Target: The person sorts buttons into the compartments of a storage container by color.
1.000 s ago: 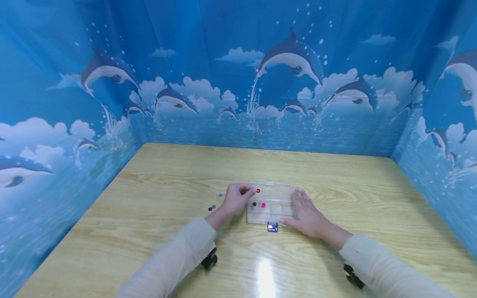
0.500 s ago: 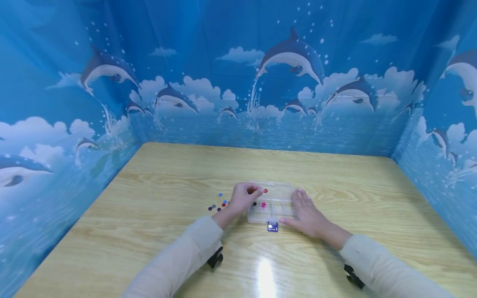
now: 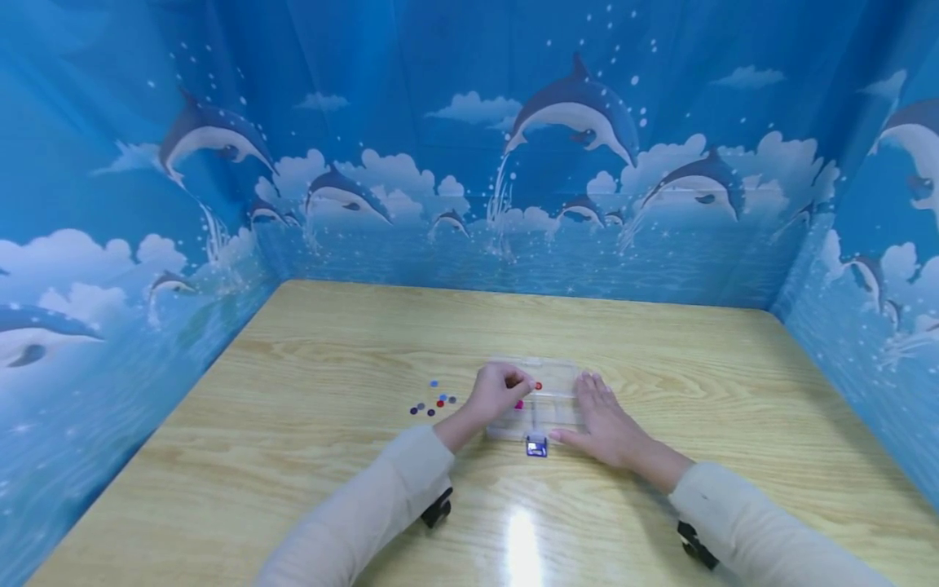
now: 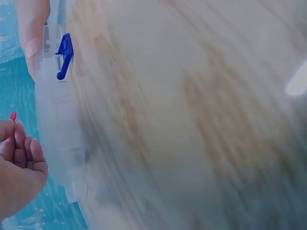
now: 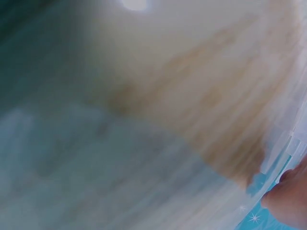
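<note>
at a clear box (image 3: 552,417) stretching sideways, left hand (image 3: 495,395) pinches a red piece (image 3: 539,386), right hand (image 3: 607,425) lies outstretched.

The left grip (image 4: 20,175) pinches a red piece (image 4: 13,116).

box (image 3: 506,434) on table (image 3: 660,350) | discs (image 3: 441,403) left of box | latch (image 3: 536,447) at box's front

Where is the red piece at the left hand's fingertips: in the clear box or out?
Out: the left hand pinches the red piece, above the clear box in the left wrist view.
</note>
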The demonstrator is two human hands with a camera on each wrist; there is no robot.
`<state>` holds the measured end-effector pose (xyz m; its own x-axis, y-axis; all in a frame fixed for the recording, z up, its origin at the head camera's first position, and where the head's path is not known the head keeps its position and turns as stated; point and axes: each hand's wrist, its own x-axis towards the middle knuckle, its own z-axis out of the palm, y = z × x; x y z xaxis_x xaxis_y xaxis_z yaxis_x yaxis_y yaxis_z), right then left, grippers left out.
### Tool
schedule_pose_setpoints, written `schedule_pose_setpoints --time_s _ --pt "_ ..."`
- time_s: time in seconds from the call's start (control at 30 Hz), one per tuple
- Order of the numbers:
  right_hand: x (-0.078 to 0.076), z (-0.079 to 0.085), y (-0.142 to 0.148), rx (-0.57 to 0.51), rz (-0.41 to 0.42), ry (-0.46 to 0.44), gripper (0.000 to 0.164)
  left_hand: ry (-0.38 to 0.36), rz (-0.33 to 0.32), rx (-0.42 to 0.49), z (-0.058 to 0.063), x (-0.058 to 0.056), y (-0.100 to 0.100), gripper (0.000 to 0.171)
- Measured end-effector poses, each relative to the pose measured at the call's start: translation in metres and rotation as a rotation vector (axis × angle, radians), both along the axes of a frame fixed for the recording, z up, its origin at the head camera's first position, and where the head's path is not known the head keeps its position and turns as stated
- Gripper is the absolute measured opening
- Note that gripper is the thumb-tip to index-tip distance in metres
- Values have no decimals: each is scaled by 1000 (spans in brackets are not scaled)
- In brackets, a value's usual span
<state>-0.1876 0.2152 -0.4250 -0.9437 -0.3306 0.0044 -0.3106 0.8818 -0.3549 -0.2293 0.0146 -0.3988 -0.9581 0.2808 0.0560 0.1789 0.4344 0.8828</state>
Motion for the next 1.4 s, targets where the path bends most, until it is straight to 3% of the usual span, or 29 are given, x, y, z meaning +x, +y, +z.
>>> schedule_pose_setpoints --time_s 0.17,0.5,0.77,0.93,1.4 --pt "1 1 -1 2 1 4 99 2 -34 -21 0 0 2 11" --pt "0 1 -2 4 12 7 98 111 -141 -133 3 1 7 10" --pt "-2 -2 -2 -9 8 5 99 192 -200 -242 -2 -1 10 10" --pt "-3 -3 -1 -10 6 6 99 213 -217 -327 -1 0 12 10" --pt "-1 -1 0 -10 5 -3 99 223 -213 -367 -1 3 13 6"
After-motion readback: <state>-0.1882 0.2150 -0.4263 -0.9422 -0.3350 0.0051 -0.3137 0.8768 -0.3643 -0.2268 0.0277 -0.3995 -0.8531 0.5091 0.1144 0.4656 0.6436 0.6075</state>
